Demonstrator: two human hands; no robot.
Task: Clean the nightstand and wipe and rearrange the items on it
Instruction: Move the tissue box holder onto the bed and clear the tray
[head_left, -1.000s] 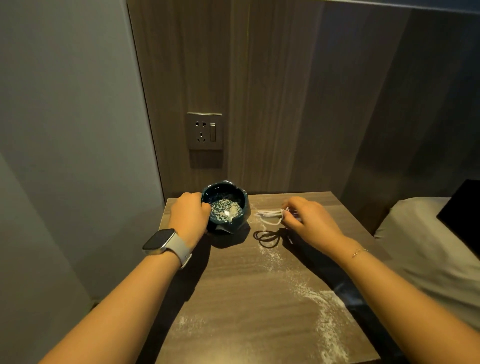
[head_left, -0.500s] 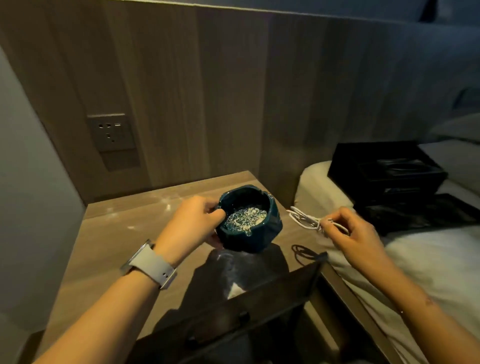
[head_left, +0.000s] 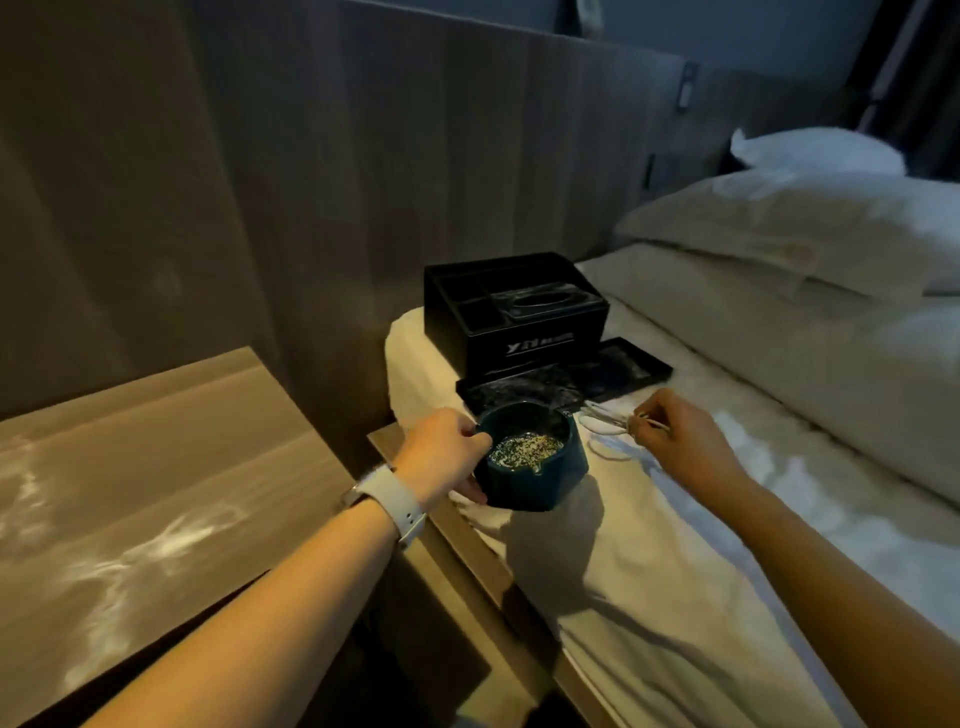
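My left hand (head_left: 445, 453) grips the rim of a dark teal ashtray (head_left: 540, 475) filled with pale speckled grit, holding it at the edge of the white bed sheet (head_left: 675, 561). My right hand (head_left: 680, 441) pinches a coiled white cable (head_left: 602, 418) just above the sheet, to the right of the ashtray. The wooden nightstand (head_left: 130, 467) lies at the left, streaked with white powder, with nothing standing on it.
A black organiser box (head_left: 514, 312) sits on a black tray (head_left: 613, 376) on the bed, just behind the ashtray. Pillows (head_left: 810, 228) lie at the right. A wood-panelled wall runs behind. The bed frame edge (head_left: 467, 535) separates nightstand and mattress.
Both hands have carried the ashtray and the cable from the nightstand rightward to the bed. The view has swung right with them.
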